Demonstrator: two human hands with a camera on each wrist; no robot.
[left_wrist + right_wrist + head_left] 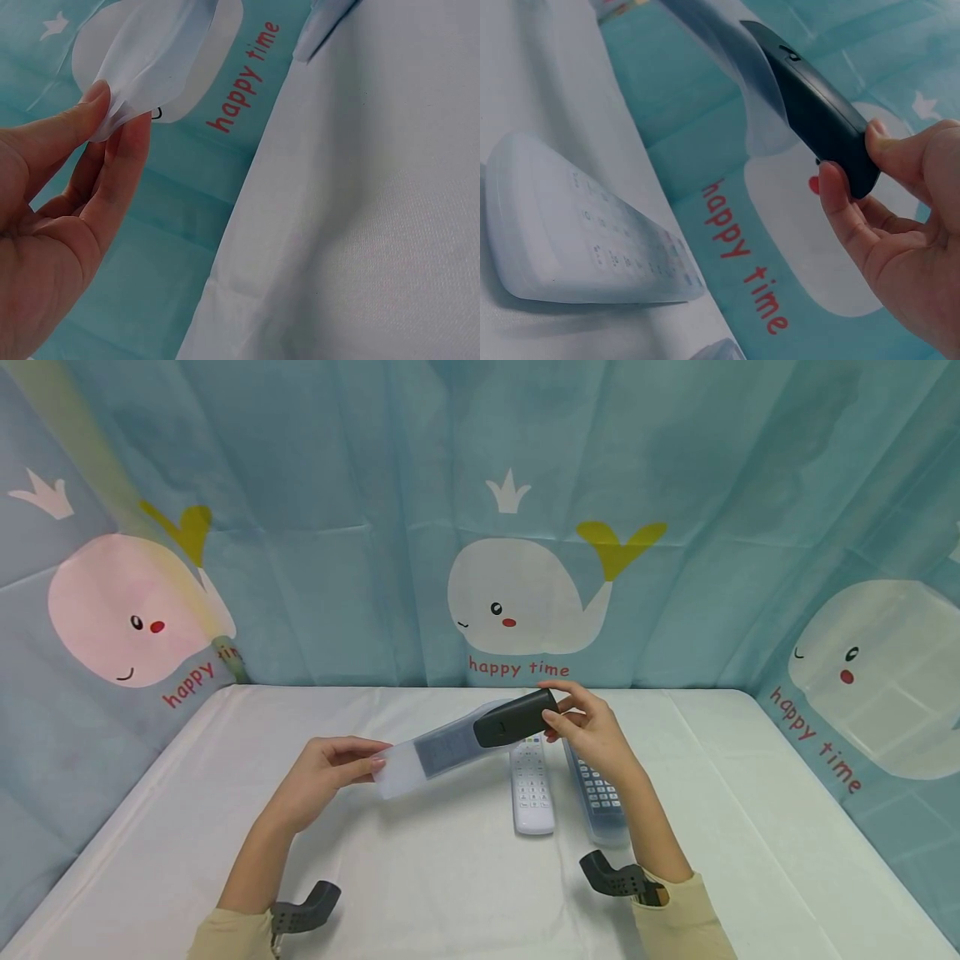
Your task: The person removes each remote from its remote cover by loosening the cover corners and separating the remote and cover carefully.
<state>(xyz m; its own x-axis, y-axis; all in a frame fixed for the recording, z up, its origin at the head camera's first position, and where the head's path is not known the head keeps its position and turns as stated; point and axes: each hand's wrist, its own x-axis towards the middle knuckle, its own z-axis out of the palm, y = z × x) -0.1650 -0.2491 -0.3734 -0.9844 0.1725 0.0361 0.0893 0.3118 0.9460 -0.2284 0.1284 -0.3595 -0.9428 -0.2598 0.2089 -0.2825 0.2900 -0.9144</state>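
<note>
A black remote control [517, 718] lies partly inside a translucent sleeve [401, 770], both held above the table and tilted up to the right. My left hand [330, 774] pinches the sleeve's flat end between thumb and fingers; in the left wrist view that soft end [150, 67] puckers at the fingertips. The right hand [592, 727] grips the bare outer end of the remote with thumb and fingers. In the right wrist view the black remote [817, 112] sticks out of the sleeve's mouth [769, 120].
Below the held remote lies a white remote [532, 789] on the white tablecloth [420, 885]. Beside it, a dark remote in a clear cover [600, 802] sits partly behind the right forearm. A blue curtain with whale prints [337, 602] stands behind the table.
</note>
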